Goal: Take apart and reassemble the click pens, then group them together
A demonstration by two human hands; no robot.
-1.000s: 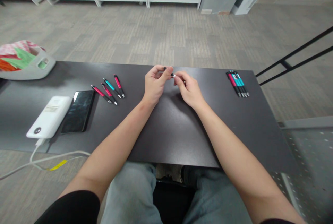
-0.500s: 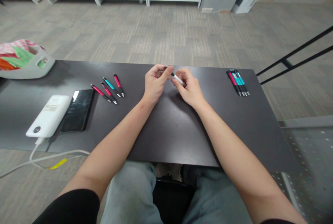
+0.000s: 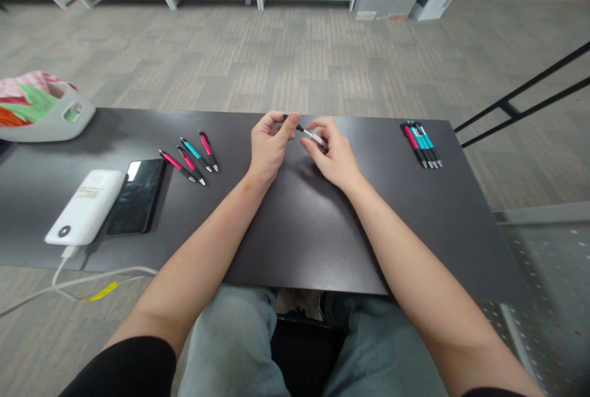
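Over the middle of the desk, both my hands are on one pen. Thumb and fingers of my left hand (image 3: pixel 270 145) pinch its black cap-like end (image 3: pixel 299 128). My right hand (image 3: pixel 338 154) grips the white barrel (image 3: pixel 318 139), whose far end is covered by my fingers. A thin pale section shows between the black part and the barrel; I cannot tell whether the two are fully apart. Left of my hands, several pink and teal pens (image 3: pixel 194 154) with black grips lie loosely fanned. At the right, a tight row of similar pens (image 3: pixel 421 145) lies side by side.
On the left of the dark desk (image 3: pixel 304 249) lie a white power bank (image 3: pixel 85 206) with a cable (image 3: pixel 106 274) and a black phone (image 3: pixel 137 197). A pale basket (image 3: pixel 83 117) of coloured cloth stands at the back left. Black metal bars (image 3: pixel 511 111) rise beyond the right edge.
My left hand has shifted slightly left with the black end, and more of the thin pale section shows between it and the white barrel. My right hand stays nearly in place.
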